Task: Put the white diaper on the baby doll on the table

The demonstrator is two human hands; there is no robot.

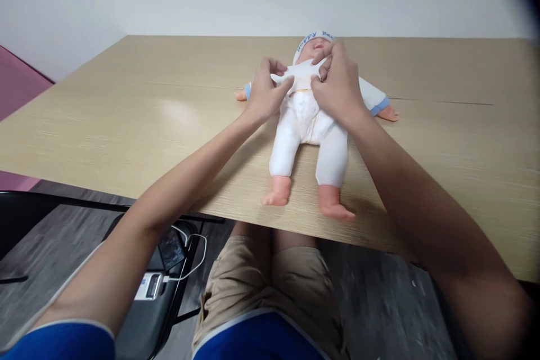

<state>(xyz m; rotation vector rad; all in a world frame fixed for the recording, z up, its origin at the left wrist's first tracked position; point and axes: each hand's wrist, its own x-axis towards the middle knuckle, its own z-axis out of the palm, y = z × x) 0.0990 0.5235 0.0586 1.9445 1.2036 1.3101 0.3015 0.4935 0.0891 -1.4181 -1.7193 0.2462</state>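
- Two bare hands meet at the chest of a baby doll [310, 124] lying on its back near the middle of a wooden table [126, 118].
- The left hand [265, 93] pinches a fold of the doll's soft white suit [304, 118] between thumb and fingers.
- The right hand [340, 87] is closed on the same cloth just beside it, near the collar.
- The doll is smooth moulded plastic, with bare pink feet and blue-trimmed cuffs; its white cap [314, 39] carries blue lettering, partly cut off.
- The table has a pale, matte grain with a thin seam across it.
- The hands hide the doll's chest and upper arms; its face is small and mostly covered.
- Below the table edge, a dark chair [160, 315] holds a device with a white cable, hard to make out.
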